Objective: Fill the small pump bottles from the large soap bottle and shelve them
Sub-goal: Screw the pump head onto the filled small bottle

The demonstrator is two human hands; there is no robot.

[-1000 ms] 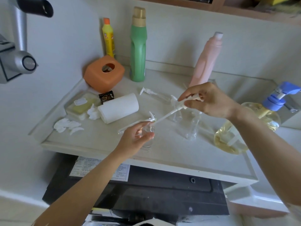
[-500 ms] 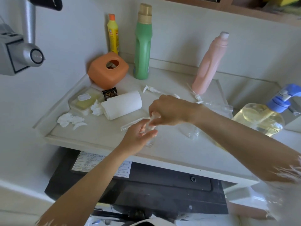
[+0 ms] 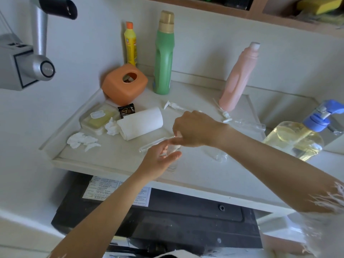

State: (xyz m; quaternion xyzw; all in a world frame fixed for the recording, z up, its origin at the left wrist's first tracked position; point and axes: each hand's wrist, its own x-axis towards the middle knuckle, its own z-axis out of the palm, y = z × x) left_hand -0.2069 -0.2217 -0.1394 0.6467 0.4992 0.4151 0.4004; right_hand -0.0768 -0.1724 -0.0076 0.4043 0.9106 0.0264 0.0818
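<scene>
A small clear pump bottle [image 3: 173, 161] stands upright near the front edge of the white counter [image 3: 119, 157]. My left hand [image 3: 158, 161] wraps around its body. My right hand [image 3: 193, 129] sits on top of it, closed on the white pump head, whose tube goes down into the bottle. The large soap bottle [image 3: 294, 140], clear with yellow liquid and a blue pump, stands at the right. Another clear small bottle [image 3: 219, 155] stands just right of my hands. A third [image 3: 249, 124] lies on its side further back. Loose white pumps [image 3: 175, 106] [image 3: 223, 112] lie on the counter.
A paper towel roll [image 3: 141, 123], an orange tissue holder [image 3: 124, 84], a soap dish [image 3: 96, 120] and crumpled tissue [image 3: 81, 140] fill the left. Yellow [image 3: 130, 45], green [image 3: 164, 53] and pink [image 3: 240, 77] bottles stand at the back wall. A wooden shelf [image 3: 279, 17] runs above.
My right hand brought the pump with its long tube from mid-air down onto the small bottle that my left hand holds. It now rests on the bottle's top.
</scene>
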